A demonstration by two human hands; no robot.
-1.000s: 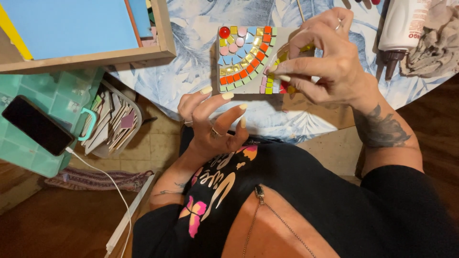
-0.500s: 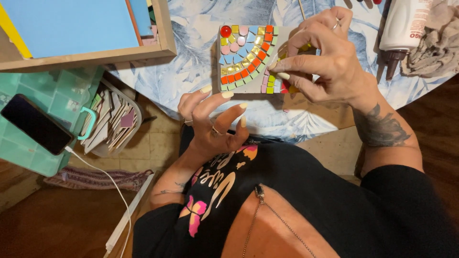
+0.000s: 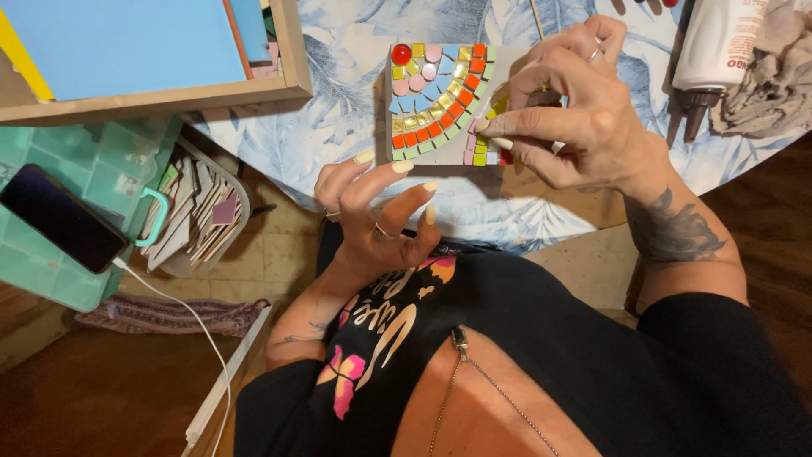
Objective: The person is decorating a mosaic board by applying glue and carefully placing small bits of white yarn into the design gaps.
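Observation:
A small square mosaic board lies on the table with arcs of red, orange, yellow, blue and pink tiles and a red round gem in its corner. My right hand is curled over its right edge, thumb and fingertips pinched on the small tiles there. Whether a loose tile sits between the fingers is hidden. Below the board is my left hand, fingers spread, its fingertips resting against the bottom edge and holding nothing.
A white glue bottle and a grey rag lie at the right of the leaf-print tablecloth. At the left are a wooden tray with a blue sheet, a teal organiser box, a phone on a cable and a tub of tile pieces.
My right hand's fingertips have crept slightly left across the board's right edge. My left hand has stayed almost still.

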